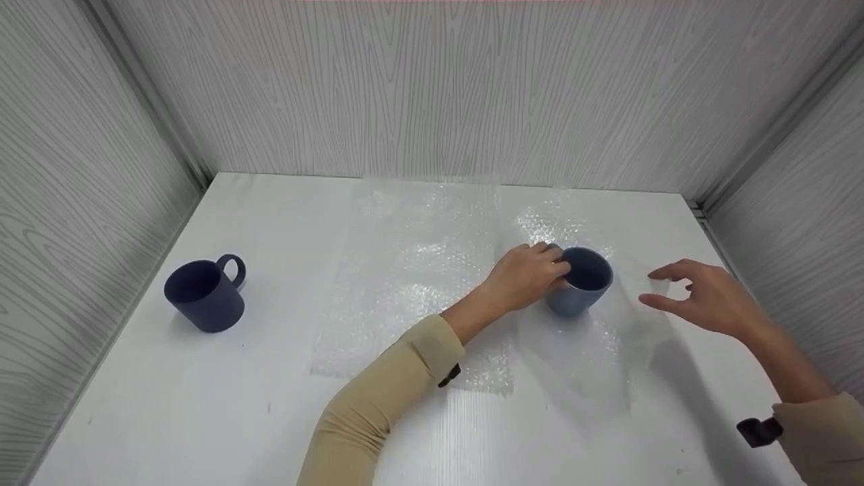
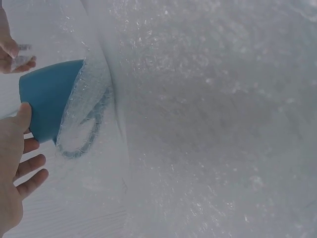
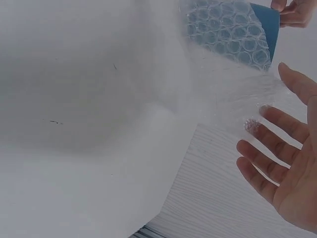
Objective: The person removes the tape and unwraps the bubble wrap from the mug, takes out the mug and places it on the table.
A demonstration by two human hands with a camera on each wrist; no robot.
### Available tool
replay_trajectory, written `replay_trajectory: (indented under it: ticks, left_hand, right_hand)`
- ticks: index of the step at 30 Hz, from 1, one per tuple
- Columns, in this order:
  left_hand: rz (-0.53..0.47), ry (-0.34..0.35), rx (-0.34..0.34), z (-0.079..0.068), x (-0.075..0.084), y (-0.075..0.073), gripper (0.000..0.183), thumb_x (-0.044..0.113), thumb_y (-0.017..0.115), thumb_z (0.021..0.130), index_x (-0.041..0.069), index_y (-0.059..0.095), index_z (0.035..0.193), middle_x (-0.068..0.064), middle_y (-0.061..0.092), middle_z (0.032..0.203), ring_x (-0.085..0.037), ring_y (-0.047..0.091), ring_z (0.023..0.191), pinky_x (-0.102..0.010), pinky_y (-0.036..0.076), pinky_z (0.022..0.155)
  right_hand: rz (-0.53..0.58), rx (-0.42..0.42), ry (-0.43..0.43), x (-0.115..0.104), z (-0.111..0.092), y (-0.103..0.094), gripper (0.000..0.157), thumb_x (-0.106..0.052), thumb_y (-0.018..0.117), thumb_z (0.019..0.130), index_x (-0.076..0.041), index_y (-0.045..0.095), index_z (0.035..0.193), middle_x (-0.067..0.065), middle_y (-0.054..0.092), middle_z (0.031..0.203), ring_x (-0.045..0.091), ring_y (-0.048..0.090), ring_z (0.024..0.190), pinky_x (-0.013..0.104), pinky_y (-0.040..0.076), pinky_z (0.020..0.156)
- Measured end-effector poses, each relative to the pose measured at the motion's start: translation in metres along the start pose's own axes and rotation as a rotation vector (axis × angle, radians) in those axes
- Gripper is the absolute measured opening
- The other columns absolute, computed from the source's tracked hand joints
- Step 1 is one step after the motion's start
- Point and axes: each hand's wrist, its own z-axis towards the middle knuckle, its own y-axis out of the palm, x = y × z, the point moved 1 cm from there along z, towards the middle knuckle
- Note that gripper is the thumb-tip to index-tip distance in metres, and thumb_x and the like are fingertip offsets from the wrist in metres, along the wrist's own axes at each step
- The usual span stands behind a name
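A blue mug (image 1: 572, 302) stands tilted on the right side of the table. My left hand (image 1: 530, 277) grips its left side near the rim, and the thumb lies against the wall in the left wrist view. A flap of bubble wrap (image 2: 79, 134) covers part of this mug, and the handle shows through it. To the mug's right is my right hand (image 1: 709, 297), thumb and fingers spread apart. Clear wrap (image 3: 228, 94) passes between them and lies over some fingertips in the right wrist view. Whether they press on it is hard to see.
A second, dark navy mug (image 1: 214, 304) stands at the left of the white table (image 1: 270, 405), its handle towards the back right. A flat bubble wrap sheet (image 1: 405, 270) lies in the middle. Grey wood-grain panels (image 1: 432, 88) enclose the back and sides.
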Motion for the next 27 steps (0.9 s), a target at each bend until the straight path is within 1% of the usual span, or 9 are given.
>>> replay_trajectory:
  ticks: [5,7,9,13,19,24,27]
  left_hand:
    - [-0.007,0.000,0.003,0.000,-0.001,0.000,0.035,0.050,0.054,0.107,0.027,0.073,0.123,0.006,0.074,0.122,-0.013,0.071,0.110,-0.025,0.060,0.085]
    - [-0.009,0.002,0.006,0.000,-0.001,0.000,0.034,0.050,0.054,0.107,0.027,0.074,0.123,0.006,0.074,0.122,-0.013,0.071,0.110,-0.026,0.060,0.085]
    - [-0.011,0.003,0.010,0.000,-0.001,0.001,0.034,0.050,0.054,0.107,0.026,0.074,0.123,0.006,0.074,0.122,-0.013,0.071,0.110,-0.026,0.060,0.085]
    - [-0.011,0.001,0.012,0.001,0.000,0.002,0.034,0.050,0.055,0.106,0.027,0.074,0.122,0.006,0.074,0.121,-0.013,0.071,0.109,-0.025,0.060,0.084]
    - [-0.014,-0.001,0.011,0.000,0.000,0.002,0.033,0.049,0.055,0.106,0.027,0.074,0.122,0.007,0.074,0.121,-0.011,0.071,0.108,-0.024,0.059,0.081]
    - [-0.016,0.005,0.022,0.000,-0.001,0.002,0.033,0.050,0.055,0.106,0.027,0.074,0.120,0.007,0.074,0.119,-0.012,0.071,0.106,-0.024,0.059,0.080]
    - [-0.016,0.006,0.024,0.000,-0.001,0.002,0.033,0.050,0.055,0.106,0.027,0.074,0.119,0.007,0.074,0.119,-0.012,0.071,0.106,-0.024,0.059,0.080]
  right_hand:
    - [-0.003,0.020,-0.001,0.006,-0.005,0.000,0.039,-0.033,0.083,0.091,-0.006,0.078,0.118,0.015,0.079,0.116,0.036,0.073,0.105,0.029,0.060,0.080]
    - [-0.002,0.018,0.012,0.008,-0.007,0.001,0.038,-0.034,0.082,0.092,-0.006,0.078,0.118,0.014,0.079,0.117,0.035,0.073,0.105,0.026,0.059,0.080]
    - [-0.003,0.012,0.026,0.010,-0.009,0.002,0.038,-0.035,0.081,0.093,-0.006,0.078,0.118,0.015,0.079,0.117,0.036,0.073,0.105,0.026,0.059,0.081]
    - [-0.005,-0.004,0.039,0.015,-0.014,0.003,0.037,-0.036,0.079,0.094,-0.006,0.078,0.117,0.017,0.078,0.118,0.038,0.072,0.104,0.033,0.060,0.080]
    - [-0.035,-0.032,0.062,0.024,-0.020,0.004,0.036,-0.036,0.079,0.094,-0.005,0.079,0.113,0.021,0.077,0.115,0.041,0.074,0.099,0.039,0.057,0.075]
    - [-0.054,-0.064,0.075,0.031,-0.025,0.005,0.039,-0.035,0.078,0.095,-0.001,0.078,0.113,0.024,0.077,0.113,0.044,0.072,0.102,0.049,0.057,0.076]
    - [-0.055,-0.086,0.093,0.035,-0.028,0.006,0.040,-0.036,0.077,0.096,-0.001,0.077,0.115,0.024,0.078,0.114,0.044,0.072,0.102,0.050,0.057,0.077]
